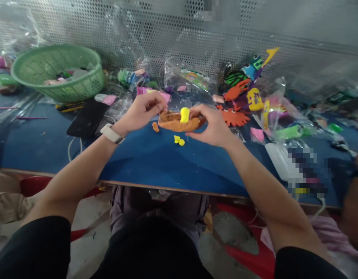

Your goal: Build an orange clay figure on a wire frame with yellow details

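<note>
An orange-brown boat-shaped piece [179, 125] is held above the blue table, with a bright yellow lump [184, 115] standing on its near side. My right hand [209, 124] grips the right end of the piece between thumb and fingers. At the left end is my left hand [146, 108], its fingers curled and pinched close to the piece; what they hold, if anything, is too small to make out. A small orange bit [156, 126] lies left of the piece, and small yellow bits [179, 140] lie below it on the table.
A green basket [58, 91] stands back left, near a black phone [87, 118]. Right of my hands lie an orange crab figure [233, 117], a yellow figure [254, 99] and plastic bags. A perforated metal panel [167, 35] rises behind. Another person's arm [354, 201] shows at far right.
</note>
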Action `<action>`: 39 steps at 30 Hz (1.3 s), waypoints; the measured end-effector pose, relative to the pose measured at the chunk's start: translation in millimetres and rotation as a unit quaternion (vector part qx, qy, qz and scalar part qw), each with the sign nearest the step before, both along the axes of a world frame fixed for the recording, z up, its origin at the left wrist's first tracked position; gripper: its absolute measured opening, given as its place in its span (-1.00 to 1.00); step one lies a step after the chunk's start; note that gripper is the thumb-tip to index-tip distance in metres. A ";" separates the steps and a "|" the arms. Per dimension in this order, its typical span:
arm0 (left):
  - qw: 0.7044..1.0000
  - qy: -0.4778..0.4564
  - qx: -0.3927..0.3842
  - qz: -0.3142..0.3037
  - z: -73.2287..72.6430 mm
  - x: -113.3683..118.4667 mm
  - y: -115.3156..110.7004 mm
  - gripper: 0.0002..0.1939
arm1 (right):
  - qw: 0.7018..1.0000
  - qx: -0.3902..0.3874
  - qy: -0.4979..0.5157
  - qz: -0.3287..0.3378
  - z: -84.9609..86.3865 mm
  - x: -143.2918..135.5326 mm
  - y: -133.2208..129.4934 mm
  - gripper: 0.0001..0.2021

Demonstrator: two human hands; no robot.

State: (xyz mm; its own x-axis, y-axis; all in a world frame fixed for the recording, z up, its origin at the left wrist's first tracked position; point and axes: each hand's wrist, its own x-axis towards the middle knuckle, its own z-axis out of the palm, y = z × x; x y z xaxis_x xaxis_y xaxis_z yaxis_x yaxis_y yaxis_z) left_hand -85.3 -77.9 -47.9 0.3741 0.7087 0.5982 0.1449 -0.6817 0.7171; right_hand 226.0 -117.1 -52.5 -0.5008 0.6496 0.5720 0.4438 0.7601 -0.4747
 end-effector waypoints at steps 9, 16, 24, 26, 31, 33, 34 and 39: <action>0.991 0.102 0.061 0.059 -25.7 -1.5 -18.2 -0.88 | 0.976 0.158 -0.147 -0.012 -22.8 -11.6 -31.8 -0.51; 0.979 0.123 0.088 0.138 -31.6 4.1 -25.3 -0.91 | 0.967 0.160 -0.191 -0.062 -40.0 -23.5 -45.4 -0.32; 0.959 0.136 0.184 0.168 -36.1 8.1 -30.9 -0.84 | 0.972 0.136 -0.170 -0.084 -42.0 -22.1 -37.6 -0.40; 0.950 0.136 0.227 0.166 -34.9 9.5 -32.1 -0.82 | 0.975 0.134 -0.158 -0.080 -39.3 -19.3 -37.8 -0.40; 0.892 0.087 0.420 0.145 -22.4 13.1 -32.6 -0.84 | 0.970 0.225 -0.036 -0.090 -28.9 -8.2 -39.7 -0.42; 0.859 0.058 0.482 0.165 -15.7 14.5 -32.5 -0.87 | 0.967 0.231 0.044 -0.100 -25.5 -4.3 -37.9 -0.41; 0.845 0.042 0.501 0.180 -12.7 15.2 -32.3 -0.91 | 0.967 0.208 0.090 -0.112 -24.7 -3.2 -35.9 -0.40; 0.844 -0.072 0.482 0.221 -5.8 15.5 -24.9 -0.91 | 0.913 -0.102 0.373 -0.132 -31.5 -10.2 -17.9 -0.48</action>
